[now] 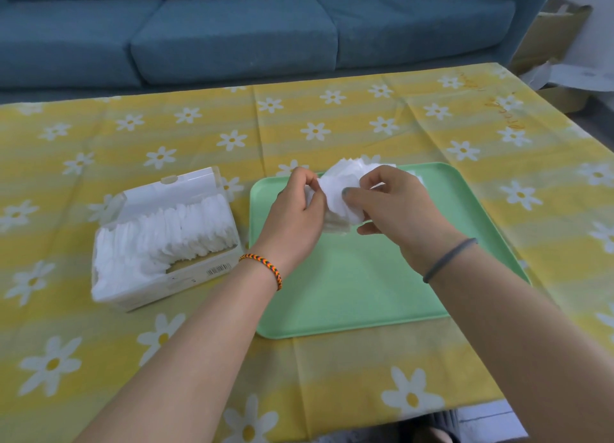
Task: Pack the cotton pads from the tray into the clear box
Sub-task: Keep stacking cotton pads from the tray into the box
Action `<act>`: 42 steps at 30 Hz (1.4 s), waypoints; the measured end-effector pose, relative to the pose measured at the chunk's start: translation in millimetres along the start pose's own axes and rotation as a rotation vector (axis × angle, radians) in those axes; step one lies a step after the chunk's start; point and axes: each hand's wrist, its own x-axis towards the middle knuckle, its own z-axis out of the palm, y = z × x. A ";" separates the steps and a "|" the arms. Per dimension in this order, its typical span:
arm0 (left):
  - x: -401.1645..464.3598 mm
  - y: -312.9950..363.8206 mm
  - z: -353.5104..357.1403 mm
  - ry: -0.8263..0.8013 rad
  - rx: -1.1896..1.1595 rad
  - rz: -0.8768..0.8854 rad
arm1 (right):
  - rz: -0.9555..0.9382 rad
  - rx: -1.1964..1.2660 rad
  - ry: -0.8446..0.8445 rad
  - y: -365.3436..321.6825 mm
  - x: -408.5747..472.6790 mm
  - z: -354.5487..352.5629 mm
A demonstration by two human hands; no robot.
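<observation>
In the head view, both hands are meeting a little above the centre of the frame, over the far half of the mint-green tray [349,289]. The left hand [295,206] is curling its fingers round the left end of a bunch of white cotton pads [342,180], and the right hand [392,206] is gripping the right end, its thumb pressing across the front pad. The bunch is fanning out unevenly above the knuckles, so the person appears to be gathering and squaring a handful, the step that comes before carrying it over. A few more pads seem to be peeking out at the tray's far edge behind the right hand, though they are too hidden to count.

The clear box [159,286] is sitting at the left of the frame, just beside the tray on the daisy-print surface [365,376], with its lid [186,185] standing open at the back. It is already holding rows of upright pads, packed tightly along the far side, with a small gap showing near the front right.

The next move probably calls for keeping the stack pressed together, swinging it left over the box rim, and easing it edge-down into that remaining gap without fanning it out. Loose pads could slip from the ends if the grip is slackening.
</observation>
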 end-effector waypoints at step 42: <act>-5.2 10.9 -40.1 0.050 -0.440 -0.287 | 0.194 0.364 -0.279 -28.7 -5.2 61.9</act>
